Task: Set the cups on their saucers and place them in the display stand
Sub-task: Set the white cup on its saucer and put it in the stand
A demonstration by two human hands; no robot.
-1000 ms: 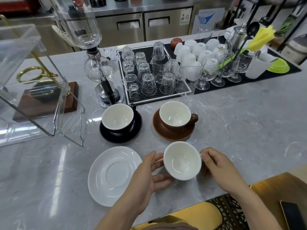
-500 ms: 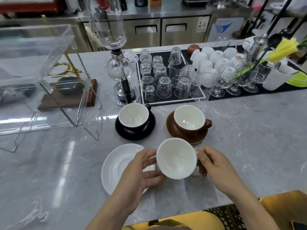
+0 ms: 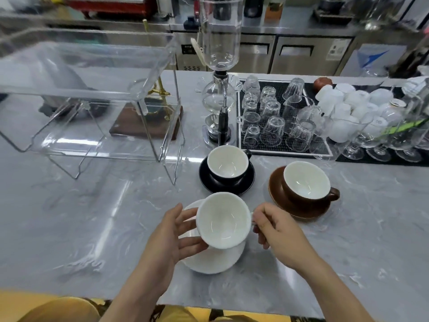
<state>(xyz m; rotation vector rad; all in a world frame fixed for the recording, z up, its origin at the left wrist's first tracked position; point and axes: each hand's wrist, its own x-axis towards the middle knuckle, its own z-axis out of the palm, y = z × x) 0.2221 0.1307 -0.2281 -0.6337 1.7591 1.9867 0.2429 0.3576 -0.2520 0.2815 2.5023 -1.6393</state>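
A white cup (image 3: 223,220) hangs just above the white saucer (image 3: 216,259), tilted toward me. My right hand (image 3: 276,231) pinches its handle. My left hand (image 3: 173,235) supports the cup's left side with spread fingers. Behind them a black cup (image 3: 228,163) sits on a black saucer (image 3: 210,182), and a brown cup (image 3: 306,182) sits on a brown saucer (image 3: 276,194). The clear acrylic display stand (image 3: 92,101) on wire legs stands at the left of the marble counter (image 3: 92,217).
A glass siphon coffee maker (image 3: 219,89) stands behind the black cup. A black mat with several upturned glasses (image 3: 274,122), white cups (image 3: 348,105) and stemmed glasses (image 3: 380,145) fills the back right. A wooden base with a brass stand (image 3: 148,124) sits behind the display stand.
Both hands have carried the white cup to the left, from beside the white saucer to over it. The camera has turned left, bringing the display stand further into view.
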